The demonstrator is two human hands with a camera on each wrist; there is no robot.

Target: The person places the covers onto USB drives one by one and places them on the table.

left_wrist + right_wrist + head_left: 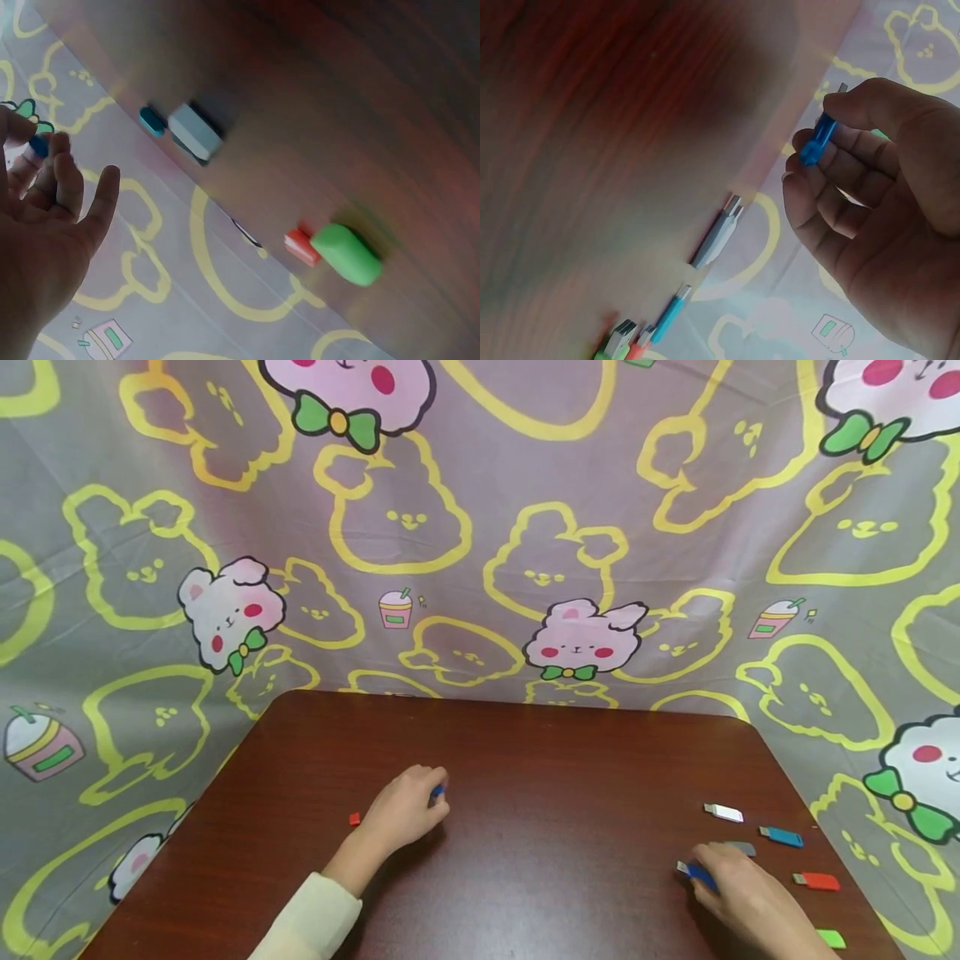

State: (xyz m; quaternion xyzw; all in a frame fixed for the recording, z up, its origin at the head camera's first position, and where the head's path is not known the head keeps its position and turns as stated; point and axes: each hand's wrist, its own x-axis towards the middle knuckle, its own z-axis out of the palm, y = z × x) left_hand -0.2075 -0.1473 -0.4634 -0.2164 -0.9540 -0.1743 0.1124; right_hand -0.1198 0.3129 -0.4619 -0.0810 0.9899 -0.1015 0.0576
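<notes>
My left hand [405, 806] pinches a small blue cap [39, 145] between thumb and fingers, above the left-middle of the table. In my right hand [746, 881] a blue USB stick [701, 875] is pinched, its metal plug pointing left in the head view and standing out past the thumb [877, 105] in the right wrist view. A red cap [355, 818] lies beside the left wrist. In the left wrist view lie a teal cap [152, 121], a grey-white cap [195, 131] and a green cap [348, 255]; the left hand and arm hide these in the head view.
On the right of the brown table [525, 777] lie a white USB stick [724, 812], a light-blue one [782, 837], a red one [817, 882], a grey one [741, 848] and a partly covered green one [831, 937]. Behind hangs a patterned cloth [480, 585].
</notes>
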